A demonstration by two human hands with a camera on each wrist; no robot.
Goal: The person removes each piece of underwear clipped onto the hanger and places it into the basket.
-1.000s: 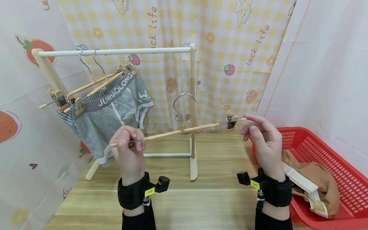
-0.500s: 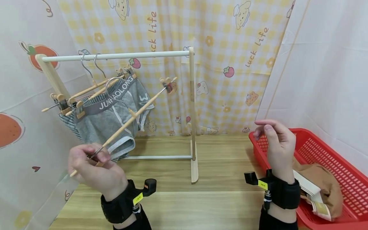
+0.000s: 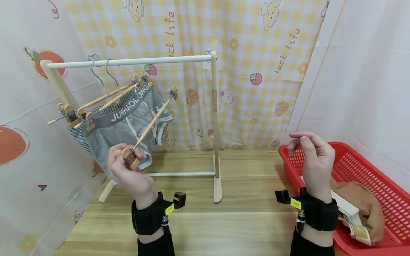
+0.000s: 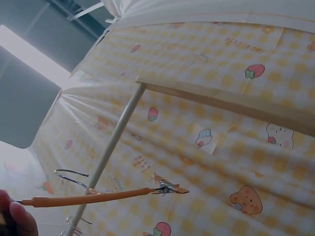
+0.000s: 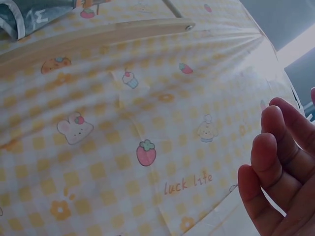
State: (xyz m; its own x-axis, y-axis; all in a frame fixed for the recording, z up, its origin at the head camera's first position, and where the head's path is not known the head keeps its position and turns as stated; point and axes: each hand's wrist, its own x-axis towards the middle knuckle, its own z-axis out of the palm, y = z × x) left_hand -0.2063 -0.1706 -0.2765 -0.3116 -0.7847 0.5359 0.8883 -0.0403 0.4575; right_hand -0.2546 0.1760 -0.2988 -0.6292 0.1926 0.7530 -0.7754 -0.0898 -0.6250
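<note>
My left hand (image 3: 131,177) grips one end of a wooden clip hanger (image 3: 148,128), with the near clip (image 3: 129,158) by its fingers. The hanger's bar slants up and away to the right, in front of grey boxer briefs (image 3: 115,144). At its far end is a second clip (image 3: 173,93), which holds nothing. The left wrist view shows the hanger's metal hook (image 4: 71,176) sticking out sideways. My right hand (image 3: 315,160) is raised near the red basket, fingers loosely bent and holding nothing; part of it shows in the right wrist view.
A wooden rack with a white rail (image 3: 160,60) stands at the back left. Two hangers hang there with grey and striped boxer briefs. The red basket (image 3: 341,145) on the right contains a brown garment (image 3: 363,199) with a pale waistband. The wooden table (image 3: 230,231) lies in front.
The right hand has let go of the hanger's end and drawn back to the right. Held by the left hand alone, the hanger has swung from crosswise to pointing away toward the rack.
</note>
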